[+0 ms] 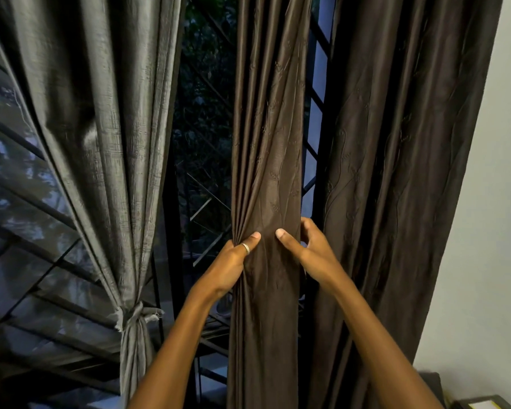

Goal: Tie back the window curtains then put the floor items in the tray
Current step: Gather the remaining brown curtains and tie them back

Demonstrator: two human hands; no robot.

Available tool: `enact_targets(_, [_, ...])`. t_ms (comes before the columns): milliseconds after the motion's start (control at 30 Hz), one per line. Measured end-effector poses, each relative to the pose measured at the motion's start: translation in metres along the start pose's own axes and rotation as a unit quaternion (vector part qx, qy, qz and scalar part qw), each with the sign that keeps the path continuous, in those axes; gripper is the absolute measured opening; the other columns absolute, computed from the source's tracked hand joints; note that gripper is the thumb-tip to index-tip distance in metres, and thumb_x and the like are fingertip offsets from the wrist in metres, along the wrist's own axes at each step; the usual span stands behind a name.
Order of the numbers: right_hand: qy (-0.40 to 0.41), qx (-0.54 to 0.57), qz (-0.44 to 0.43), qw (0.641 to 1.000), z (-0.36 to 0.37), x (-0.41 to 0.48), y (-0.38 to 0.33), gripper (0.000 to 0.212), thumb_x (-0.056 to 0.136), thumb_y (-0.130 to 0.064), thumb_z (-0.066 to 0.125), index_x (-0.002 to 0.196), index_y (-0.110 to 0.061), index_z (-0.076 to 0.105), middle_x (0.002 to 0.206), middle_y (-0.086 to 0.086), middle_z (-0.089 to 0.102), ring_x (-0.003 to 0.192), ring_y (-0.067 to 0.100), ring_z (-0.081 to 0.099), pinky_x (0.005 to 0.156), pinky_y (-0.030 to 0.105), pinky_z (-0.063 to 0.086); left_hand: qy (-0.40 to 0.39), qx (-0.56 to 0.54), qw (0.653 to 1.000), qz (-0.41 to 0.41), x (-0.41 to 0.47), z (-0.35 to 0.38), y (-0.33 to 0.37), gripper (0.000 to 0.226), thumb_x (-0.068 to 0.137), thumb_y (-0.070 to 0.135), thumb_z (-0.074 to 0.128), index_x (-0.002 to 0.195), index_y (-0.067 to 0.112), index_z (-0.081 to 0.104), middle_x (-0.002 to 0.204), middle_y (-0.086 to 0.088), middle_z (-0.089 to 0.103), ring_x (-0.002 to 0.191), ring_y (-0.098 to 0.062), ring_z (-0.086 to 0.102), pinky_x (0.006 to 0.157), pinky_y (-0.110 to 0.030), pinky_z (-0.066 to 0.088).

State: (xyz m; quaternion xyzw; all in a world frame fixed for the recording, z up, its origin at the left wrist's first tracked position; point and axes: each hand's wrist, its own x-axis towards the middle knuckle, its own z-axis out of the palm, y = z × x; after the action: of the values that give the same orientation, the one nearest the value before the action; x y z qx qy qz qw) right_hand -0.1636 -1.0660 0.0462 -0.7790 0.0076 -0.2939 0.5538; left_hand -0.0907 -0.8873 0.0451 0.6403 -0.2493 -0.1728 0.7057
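Three curtain panels hang before the window. The largest in view is the right brown curtain [396,143], a dark, slightly glossy cloth stitched with vine-like lines. It falls loose in long soft folds beside the plain, matte white wall [484,231]. The grey curtain [101,128] on the left is a coarser weave with a crosshatched sheen. Its folds fan down to a narrow waist, where a single fabric tie [133,315] of the same grey cloth, frayed at its ends, is knotted round it. Between these two hangs the middle brown curtain [269,128], of the same glossy embroidered cloth, drawn into a narrow upright column with tight pleats along its left edge. In the gaps shows the window grille [207,202], thin dark metal bars set straight and diagonal, with dim foliage beyond.

Two bare hands hold the middle brown curtain. The left hand [229,267] grips the pleated left edge, fingers wrapped behind and thumb laid across the front. The right hand [313,252] clasps the right edge, thumb pressed flat on the front and fingers curled round the side. The two thumbs point toward each other, near but apart. One smooth silver ring [245,248] sits on the left thumb. In the bottom right corner is a dark boxy object [481,404] with a pale yellowish patch, perhaps a frame; it is too cut off to tell.
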Motion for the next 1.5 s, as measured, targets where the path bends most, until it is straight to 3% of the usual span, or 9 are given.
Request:
enact_targets(267, [-0.069,0.042,0.015,0.997,-0.001,0.014,-0.009,0.058,0.07,-0.064,0.081,0.119,-0.048,0.054,0.115,-0.026,0.069,0.108,-0.006,0.065,0.08,0.01,0.053,-0.018,-0.014,1.0,0.007,-0.005,-0.005,0.004,0.052,0.094,0.04,0.063,0.138,0.013,0.055,0.131,-0.006,0.065,0.116,-0.018,0.066,0.101,-0.035,0.051])
enact_targets(567, [-0.212,0.189,0.101,0.954,-0.003,0.031,-0.011,0.067,0.068,-0.032,0.089,0.128,-0.02,0.061,0.126,0.005,0.071,0.119,0.022,0.067,0.093,0.033,0.057,-0.073,-0.053,0.996,0.007,-0.016,-0.012,0.011,0.053,0.085,0.042,0.065,0.13,0.012,0.063,0.124,-0.005,0.072,0.118,-0.019,0.067,0.102,-0.034,0.048])
enact_targets(800, [-0.186,0.147,0.092,0.967,-0.009,0.034,-0.01,0.049,0.073,-0.022,0.087,0.118,-0.011,0.069,0.118,0.006,0.075,0.111,0.02,0.071,0.085,0.026,0.058,-0.055,-0.039,0.998,0.013,-0.021,-0.017,0.018,0.032,0.093,0.035,0.061,0.122,0.022,0.062,0.118,0.003,0.074,0.109,-0.012,0.07,0.081,-0.018,0.055])
enact_targets(900, [-0.165,0.04,0.027,0.985,-0.011,0.03,-0.011,0.041,0.079,-0.027,0.082,0.118,-0.021,0.069,0.115,-0.006,0.075,0.109,0.009,0.07,0.086,0.021,0.057,0.018,0.058,0.998,0.022,-0.02,-0.01,0.02,0.045,0.1,0.039,0.055,0.139,0.016,0.053,0.131,-0.003,0.065,0.116,-0.018,0.064,0.094,-0.027,0.053])
enact_targets(967, [-0.116,-0.076,-0.03,0.99,-0.007,0.027,-0.009,0.038,0.087,-0.03,0.077,0.124,-0.025,0.068,0.116,-0.01,0.074,0.109,0.004,0.068,0.094,0.025,0.057,0.082,0.153,0.984,0.036,-0.018,-0.004,0.017,0.047,0.101,0.045,0.051,0.136,0.014,0.054,0.128,-0.003,0.064,0.114,-0.021,0.063,0.101,-0.039,0.051])
enact_targets(1100, [0.02,-0.287,-0.09,0.954,0.012,0.013,-0.005,0.034,0.094,-0.045,0.064,0.12,-0.023,0.065,0.107,-0.003,0.07,0.095,0.015,0.067,0.08,0.037,0.058,0.245,0.386,0.88,0.126,-0.02,0.014,0.008,0.028,0.1,0.039,0.054,0.095,0.012,0.051,0.096,-0.006,0.059,0.08,-0.023,0.062,0.069,-0.042,0.054])
enact_targets(1200, [0.108,-0.356,-0.118,0.921,0.031,-0.001,-0.004,0.028,0.098,-0.046,0.057,0.103,-0.019,0.061,0.089,-0.002,0.065,0.08,0.017,0.064,0.059,0.031,0.049,0.311,0.446,0.822,0.168,-0.025,0.028,-0.005,0.029,0.092,0.023,0.065,0.116,0.009,0.055,0.112,-0.009,0.06,0.092,-0.031,0.065,0.069,-0.039,0.052])
enact_targets(1300, [0.154,-0.371,-0.119,0.908,0.044,-0.012,-0.006,0.027,0.099,-0.044,0.055,0.092,-0.018,0.056,0.082,-0.002,0.063,0.074,0.02,0.063,0.053,0.029,0.039,0.337,0.432,0.813,0.198,-0.034,0.038,-0.016,0.054,0.085,0.013,0.073,0.13,0.01,0.044,0.112,-0.012,0.066,0.087,-0.032,0.069,0.061,-0.035,0.047])
enact_targets(1500, [0.107,-0.283,-0.068,0.951,0.047,-0.011,-0.01,0.041,0.091,-0.015,0.056,0.061,-0.029,0.031,0.053,-0.008,0.041,0.049,0.01,0.043,0.047,0.029,0.026,0.233,0.465,0.802,0.294,-0.041,0.039,-0.044,0.04,0.089,0.007,0.065,0.126,0.012,0.05,0.116,-0.006,0.053,0.091,-0.025,0.062,0.055,-0.033,0.048])
